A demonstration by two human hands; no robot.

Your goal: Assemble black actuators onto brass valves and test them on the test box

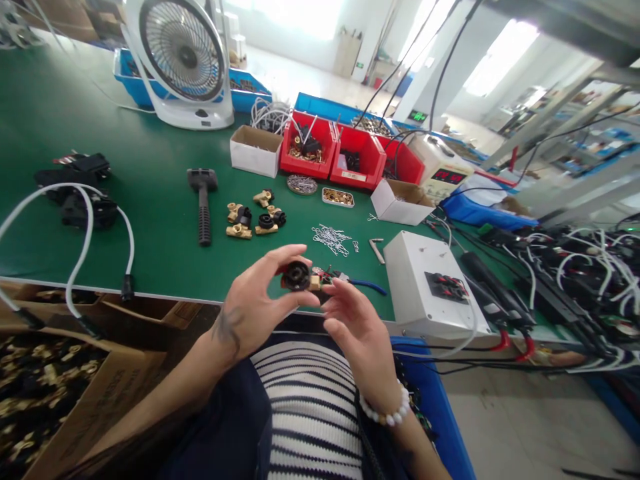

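My left hand [260, 290] grips a brass valve fitting with a round black cap [297, 275] between thumb and fingers, just over the table's front edge. The cap faces up toward me, and a brass end points right. Close to that end is my right hand [357, 333], fingers curved and thumb apart; whether a fingertip touches the brass is unclear. Behind the hands lies a tool with a blue handle [367, 287], partly hidden. Several brass and black fittings [240, 230] lie farther back, left of a pile of wire clips [331, 239].
A black hammer-like tool [203, 207] lies left. Red bins [356, 160], a white box [256, 152] and a fan [185, 60] line the back. On the right are a grey switch box [425, 283] and cabled black parts [550, 287]. A carton of fittings [45, 387] stands below left.
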